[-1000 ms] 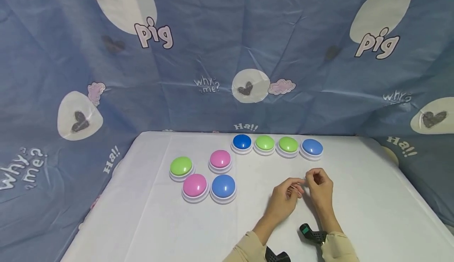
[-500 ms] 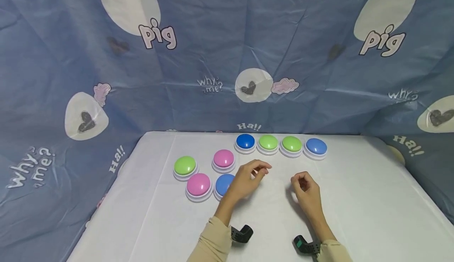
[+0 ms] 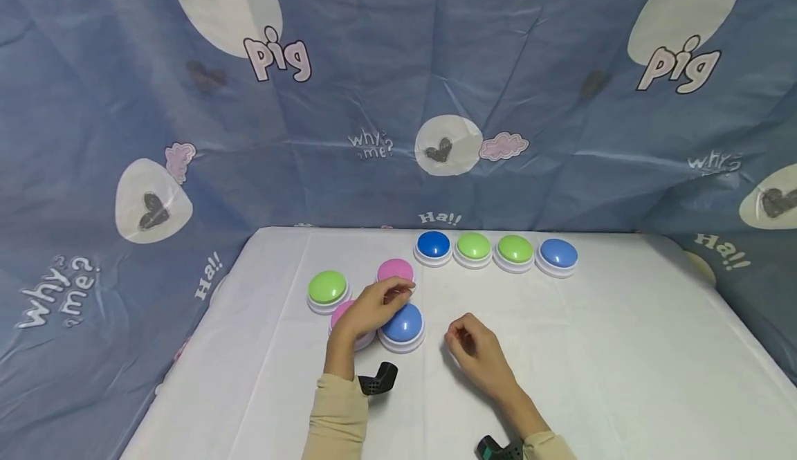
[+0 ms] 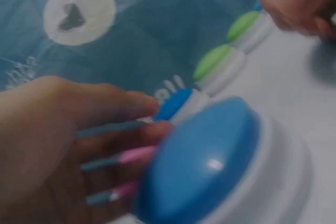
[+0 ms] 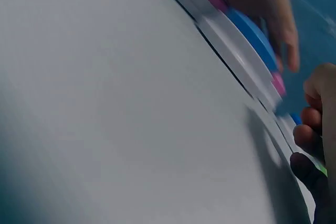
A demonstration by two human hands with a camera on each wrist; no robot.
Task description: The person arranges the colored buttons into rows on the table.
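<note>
My left hand [image 3: 369,308] hovers over a group of round push buttons with white bases. Its fingers are loosely bent beside the light blue button [image 3: 402,323] and overlap the far pink button [image 3: 396,269]. The near pink button [image 3: 339,313] is partly hidden under this hand, and a green button [image 3: 327,287] lies to its left. In the left wrist view, the thumb and fingers stand apart behind the large blue dome [image 4: 205,161], gripping nothing. My right hand [image 3: 482,356] is above the white cloth, right of the light blue button, its fingers loosely curled around nothing.
At the table's back edge stands a row: a dark blue button [image 3: 433,244], two green buttons [image 3: 473,246] and another light blue button [image 3: 558,253]. A blue printed curtain [image 3: 349,190] hangs behind the white table [image 3: 623,349]. Black wrist devices [image 3: 380,380] sit on both wrists.
My left hand has swept left from beside the right hand to the button group. The right hand has moved left and nearer. The buttons keep their places.
</note>
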